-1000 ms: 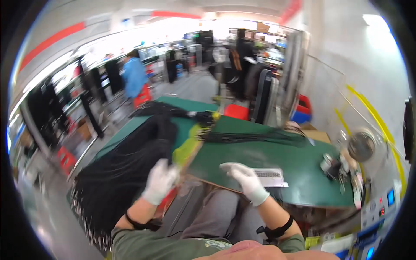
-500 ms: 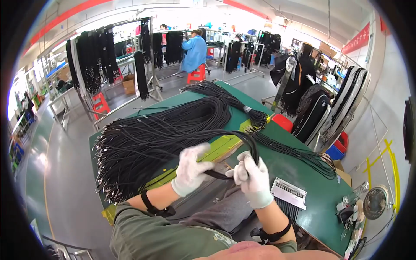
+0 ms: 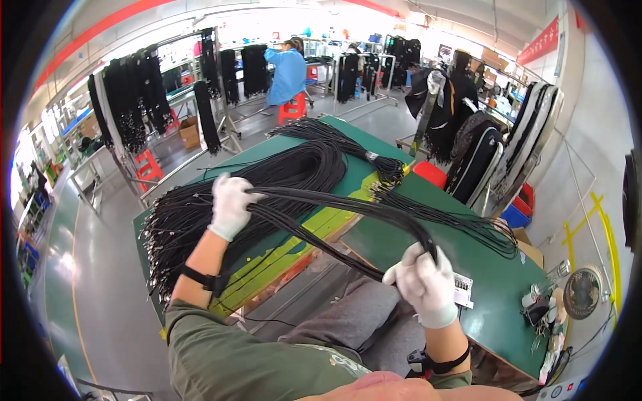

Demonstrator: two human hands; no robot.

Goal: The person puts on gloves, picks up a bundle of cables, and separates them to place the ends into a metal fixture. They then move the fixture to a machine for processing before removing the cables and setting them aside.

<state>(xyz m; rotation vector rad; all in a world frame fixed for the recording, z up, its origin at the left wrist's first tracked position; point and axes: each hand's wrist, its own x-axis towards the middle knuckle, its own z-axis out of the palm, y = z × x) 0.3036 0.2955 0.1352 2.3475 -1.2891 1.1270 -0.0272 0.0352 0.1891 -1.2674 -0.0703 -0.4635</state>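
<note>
Stretching between gloved hands: black cable bundle (image 3: 334,207), left hand (image 3: 229,204) gripping one end, right hand (image 3: 423,281) seemingly clenching other.

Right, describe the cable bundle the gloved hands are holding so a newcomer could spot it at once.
Start at the green worktable with its big fan of black cables. Above it, one bundle of black cables is lifted clear, folded into a loop between the left hand and the right hand. Unlike the heaps lying flat, it hangs in the air between white gloves.
</note>
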